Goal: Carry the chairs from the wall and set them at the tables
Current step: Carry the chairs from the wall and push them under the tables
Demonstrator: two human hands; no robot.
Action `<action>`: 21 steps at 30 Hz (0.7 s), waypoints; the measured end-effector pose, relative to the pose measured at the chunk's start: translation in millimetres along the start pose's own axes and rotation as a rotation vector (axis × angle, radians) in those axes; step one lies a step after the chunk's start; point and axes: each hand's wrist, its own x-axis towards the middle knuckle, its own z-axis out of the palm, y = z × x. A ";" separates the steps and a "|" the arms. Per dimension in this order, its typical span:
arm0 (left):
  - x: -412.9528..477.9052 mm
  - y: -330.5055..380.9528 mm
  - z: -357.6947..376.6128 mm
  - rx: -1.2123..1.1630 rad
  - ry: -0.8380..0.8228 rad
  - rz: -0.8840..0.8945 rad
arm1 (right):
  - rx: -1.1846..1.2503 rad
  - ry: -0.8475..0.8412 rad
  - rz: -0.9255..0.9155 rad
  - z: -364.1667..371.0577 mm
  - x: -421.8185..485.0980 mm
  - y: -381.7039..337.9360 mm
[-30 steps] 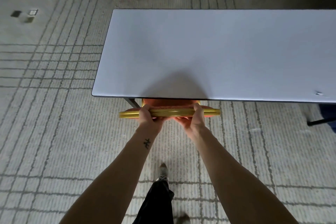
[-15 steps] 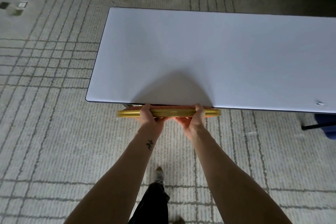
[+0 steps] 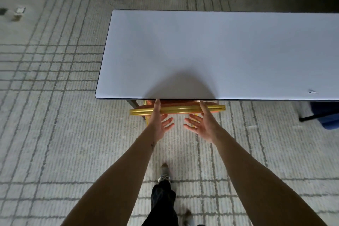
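**Inspector A:** What is recorded around the work area, from the left?

**Inspector B:** Small blocks (image 3: 18, 12) are noted on the patterned carpet (image 3: 55, 134) at far left, well apart from everything else. A long white surface (image 3: 201, 51) is set across the middle and right, and a small pale mark (image 3: 311, 92) is seen near its front edge. A blue object (image 3: 328, 117) is found on the floor below the right end. A shoe (image 3: 164, 172) and a dark trouser leg (image 3: 163, 202) are seen between the forearms.

**Inspector A:** What is hidden or cut off?

**Inspector B:** The chair (image 3: 179, 109) is tucked under the front edge of the surface, near its left end. Only the gilt top rail and a strip of orange upholstery are exposed; the seat is covered. A dark surface leg (image 3: 133, 103) is partly seen just left of the chair. The surface is cut off at the right edge. Neither the blocks nor the blue object can be identified.

**Inspector A:** And the grips?

**Inspector B:** The left grip (image 3: 159, 123) is spread wide: the thumb is laid across the rail, the fingers are straight below it, and nothing is enclosed. The right grip (image 3: 201, 124) is found likewise. Whether the thumbs press on the rail cannot be determined.
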 end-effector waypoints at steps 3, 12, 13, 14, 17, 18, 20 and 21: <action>-24.4 -5.6 3.0 -0.001 0.017 0.023 | -0.035 -0.028 0.003 -0.2 -22.4 23.1; -137.4 -78.4 -18.9 -0.262 0.062 0.227 | -0.192 -0.277 -0.003 -15.4 -101.6 64.8; -148.7 -88.0 -23.9 -0.307 0.085 0.255 | -0.215 -0.304 0.000 -19.3 -108.8 68.5; -163.1 -99.7 -29.8 -0.363 0.108 0.290 | -0.236 -0.340 0.014 -22.5 -116.4 72.6; -204.8 -143.8 -49.4 -0.570 0.187 0.357 | -0.301 -0.447 0.087 -26.8 -142.3 93.0; -219.0 -160.1 -57.4 -0.615 0.221 0.388 | -0.331 -0.472 0.111 -27.6 -151.1 102.8; -250.7 -192.5 -78.4 -0.731 0.297 0.474 | -0.428 -0.536 0.163 -24.6 -173.6 128.6; -267.5 -207.6 -88.1 -0.786 0.324 0.515 | -0.480 -0.566 0.188 -21.5 -186.7 141.7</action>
